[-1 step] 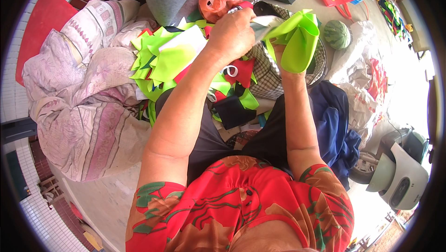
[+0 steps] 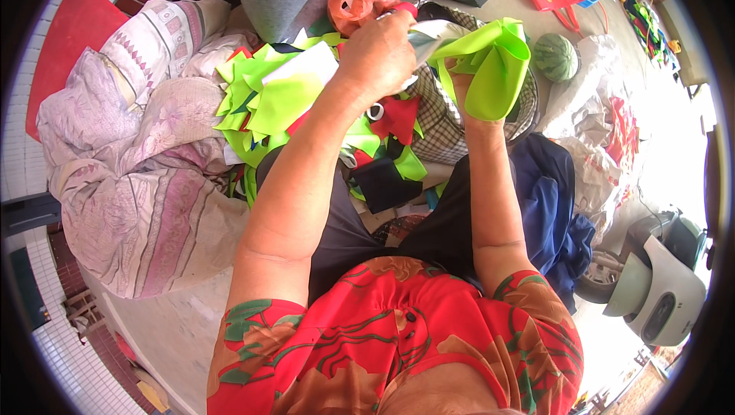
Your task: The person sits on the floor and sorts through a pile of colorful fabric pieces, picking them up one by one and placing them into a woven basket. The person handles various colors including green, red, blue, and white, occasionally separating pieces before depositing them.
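We have a scrap pile (image 2: 295, 105) left of our left hand (image 2: 379, 51), fingers curled, pinching the lime cloth (image 2: 498, 78) by its pale end. Cloth spans to our right hand (image 2: 462, 93), fingers hidden, grip can't tell; watermelon (image 2: 556, 57) right of it.

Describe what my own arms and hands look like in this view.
Your left short sleeve and right short sleeve belong to a red shirt printed with green leaves and brown shapes. Both left forearm and right forearm are bare, without a watch or bracelet. Your left hand wears no glove; your right hand is mostly hidden.
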Motion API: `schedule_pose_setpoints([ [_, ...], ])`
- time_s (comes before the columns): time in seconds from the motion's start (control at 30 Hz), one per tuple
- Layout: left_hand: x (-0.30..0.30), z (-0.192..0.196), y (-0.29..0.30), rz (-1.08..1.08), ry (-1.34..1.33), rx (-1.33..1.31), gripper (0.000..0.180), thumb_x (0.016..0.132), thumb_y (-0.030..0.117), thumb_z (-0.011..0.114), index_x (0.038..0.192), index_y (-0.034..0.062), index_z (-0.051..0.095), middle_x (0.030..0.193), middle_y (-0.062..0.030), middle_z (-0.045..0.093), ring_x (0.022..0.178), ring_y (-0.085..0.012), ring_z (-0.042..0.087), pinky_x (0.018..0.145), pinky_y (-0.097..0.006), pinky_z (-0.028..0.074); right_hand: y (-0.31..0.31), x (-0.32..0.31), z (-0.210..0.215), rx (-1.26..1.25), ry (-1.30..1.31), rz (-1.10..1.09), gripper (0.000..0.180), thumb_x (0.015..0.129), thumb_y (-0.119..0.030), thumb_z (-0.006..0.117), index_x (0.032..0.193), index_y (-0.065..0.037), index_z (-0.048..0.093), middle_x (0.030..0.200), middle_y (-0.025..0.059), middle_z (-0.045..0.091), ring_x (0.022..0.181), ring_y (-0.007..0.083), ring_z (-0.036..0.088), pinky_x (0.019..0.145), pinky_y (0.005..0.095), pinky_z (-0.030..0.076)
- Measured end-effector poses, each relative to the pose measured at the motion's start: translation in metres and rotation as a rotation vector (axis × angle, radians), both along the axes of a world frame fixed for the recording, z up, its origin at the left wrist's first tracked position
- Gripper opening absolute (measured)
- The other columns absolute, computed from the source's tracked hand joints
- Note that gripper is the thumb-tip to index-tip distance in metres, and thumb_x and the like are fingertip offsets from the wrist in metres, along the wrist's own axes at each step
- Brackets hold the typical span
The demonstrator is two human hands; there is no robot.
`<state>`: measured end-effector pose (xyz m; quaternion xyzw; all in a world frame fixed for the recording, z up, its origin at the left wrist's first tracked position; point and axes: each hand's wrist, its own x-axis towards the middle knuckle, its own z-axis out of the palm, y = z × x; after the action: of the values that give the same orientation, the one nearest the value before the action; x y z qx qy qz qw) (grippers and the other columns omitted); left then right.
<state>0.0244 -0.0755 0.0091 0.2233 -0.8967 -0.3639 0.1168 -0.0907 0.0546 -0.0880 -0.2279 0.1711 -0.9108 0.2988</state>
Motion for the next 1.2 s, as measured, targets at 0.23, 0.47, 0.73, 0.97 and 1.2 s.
schedule_pose_setpoints([
  [0.23,0.002,-0.004,-0.027,0.159,0.138,-0.06,0.031,0.078,0.009,0.047,0.107,0.0012,0.058,0.093,-0.0243,0.063,0.089,-0.0381,0.061,0.08,-0.044,0.047,0.0,-0.006,-0.008,-0.014,-0.062,-0.003,0.034,0.085,-0.026,0.06,0.117,-0.014,0.055,0.113,0.0039,0.059,0.101,0.023,0.056,0.08,0.0408,0.048],
  [0.47,0.001,-0.009,-0.028,0.189,0.29,-0.132,0.023,0.081,0.013,0.049,0.097,-0.0009,0.058,0.087,-0.0248,0.062,0.083,-0.0406,0.061,0.077,-0.045,0.047,-0.005,0.001,-0.009,0.298,-0.063,-0.11,0.036,0.086,-0.013,0.058,0.121,-0.007,0.052,0.113,0.0113,0.059,0.093,0.0245,0.061,0.055,0.031,0.054],
  [0.73,-0.009,-0.017,0.01,0.016,0.139,-0.098,0.03,0.086,0.02,0.056,0.109,0.0014,0.054,0.091,-0.0216,0.063,0.087,-0.0358,0.062,0.077,-0.04,0.048,-0.017,0.03,-0.011,0.432,0.104,-0.37,0.029,0.083,-0.001,0.06,0.11,-0.004,0.051,0.096,0.004,0.061,0.079,0.0098,0.059,0.068,0.022,0.05],
  [0.97,-0.008,-0.016,0.023,-0.061,0.147,0.192,0.055,0.072,0.043,0.07,0.091,-0.0064,0.055,0.079,-0.0274,0.062,0.08,-0.0392,0.063,0.075,-0.041,0.049,-0.012,0.033,-0.007,0.547,0.284,-0.503,0.026,0.082,0.0,0.06,0.107,-0.003,0.051,0.095,0.0023,0.058,0.085,0.007,0.054,0.074,0.0215,0.046],
  [1.2,-0.007,-0.016,0.013,-0.073,0.188,0.29,0.027,0.072,0.012,0.061,0.093,-0.0054,0.058,0.078,-0.0229,0.063,0.074,-0.0332,0.064,0.07,-0.038,0.05,-0.015,0.033,0.002,0.421,0.027,-0.306,0.039,0.075,0.01,0.057,0.112,-0.003,0.055,0.105,0.0048,0.061,0.094,0.0139,0.059,0.084,0.0267,0.046],
])
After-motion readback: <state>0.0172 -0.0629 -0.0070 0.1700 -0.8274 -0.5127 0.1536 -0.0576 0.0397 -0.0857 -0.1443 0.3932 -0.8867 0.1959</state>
